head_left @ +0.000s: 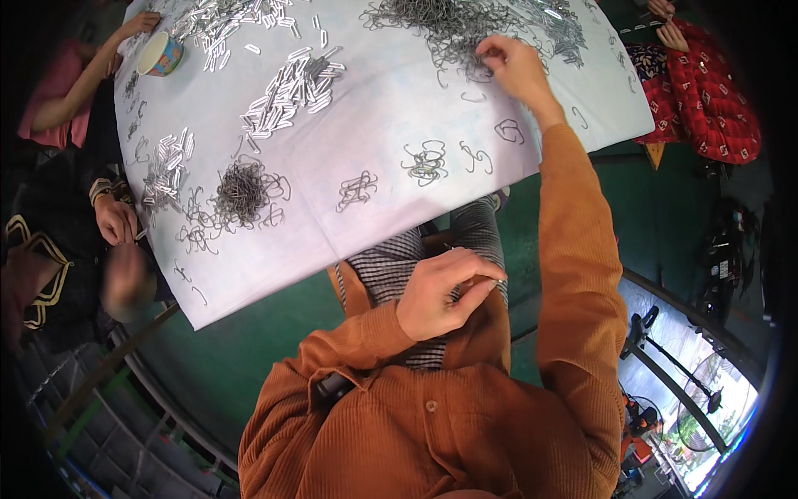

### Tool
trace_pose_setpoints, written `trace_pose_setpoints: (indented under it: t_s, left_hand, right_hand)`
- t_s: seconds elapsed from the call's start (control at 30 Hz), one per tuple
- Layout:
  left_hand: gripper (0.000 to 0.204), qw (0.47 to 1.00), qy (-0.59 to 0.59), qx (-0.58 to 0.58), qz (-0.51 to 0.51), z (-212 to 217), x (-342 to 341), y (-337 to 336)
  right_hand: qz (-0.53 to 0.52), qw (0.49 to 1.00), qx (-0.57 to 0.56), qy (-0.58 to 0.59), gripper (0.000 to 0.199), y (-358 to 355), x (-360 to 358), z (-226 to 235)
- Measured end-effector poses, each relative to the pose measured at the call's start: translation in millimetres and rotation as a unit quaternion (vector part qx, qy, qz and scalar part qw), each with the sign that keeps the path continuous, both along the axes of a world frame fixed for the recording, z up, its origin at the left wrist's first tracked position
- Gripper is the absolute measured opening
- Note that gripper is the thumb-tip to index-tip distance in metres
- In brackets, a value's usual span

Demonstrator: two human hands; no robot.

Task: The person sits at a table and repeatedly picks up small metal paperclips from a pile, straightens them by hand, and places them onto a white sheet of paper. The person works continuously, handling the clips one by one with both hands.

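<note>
My right hand [517,73] reaches over the far part of the white-covered table [391,108], its thumb and fingers pinched at the edge of a large heap of bent wire hooks [432,23]. Whether a hook is between those fingertips cannot be made out. Above my lap, off the table's near edge, my left hand [445,289] is closed with thumb and forefinger together. Something tiny may show at its fingertips, too small to name. Between my hands and the near edge lie small groups of wire hooks [426,162], with a few single hooks [509,130] farther right.
Short shiny white strips [287,96] lie heaped mid-table, with a denser hook pile [243,191] at left. A paper cup [160,55] stands far left. Other people's hands [116,218] work at the left side; a person in a red patterned garment [706,91] sits at right.
</note>
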State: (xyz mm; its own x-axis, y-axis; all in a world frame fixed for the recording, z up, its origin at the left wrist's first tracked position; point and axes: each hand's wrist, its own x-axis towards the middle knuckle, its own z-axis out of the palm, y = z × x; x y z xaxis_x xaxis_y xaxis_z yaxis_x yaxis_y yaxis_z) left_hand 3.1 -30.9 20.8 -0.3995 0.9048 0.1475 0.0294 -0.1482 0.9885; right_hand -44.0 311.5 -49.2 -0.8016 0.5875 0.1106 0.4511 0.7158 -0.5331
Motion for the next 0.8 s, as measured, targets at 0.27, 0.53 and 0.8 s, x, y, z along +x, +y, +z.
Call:
trace_pose_setpoints:
  t_s: [0.27, 0.53, 0.8]
  left_hand:
    - [0.015, 0.999, 0.022, -0.019, -0.034, 1, 0, -3]
    - [0.017, 1.000, 0.007, -0.010, -0.004, -1, 7, 3]
    - [0.015, 0.999, 0.026, -0.038, 0.009, -4, 5, 7]
  right_hand:
    - [-0.104, 0.951, -0.238, 0.168, 0.022, -10, 0, 51]
    - [0.086, 0.994, 0.003, -0.064, 0.012, -43, 39, 0]
    - [0.086, 0.988, 0.086, -0.092, 0.010, -68, 45, -17]
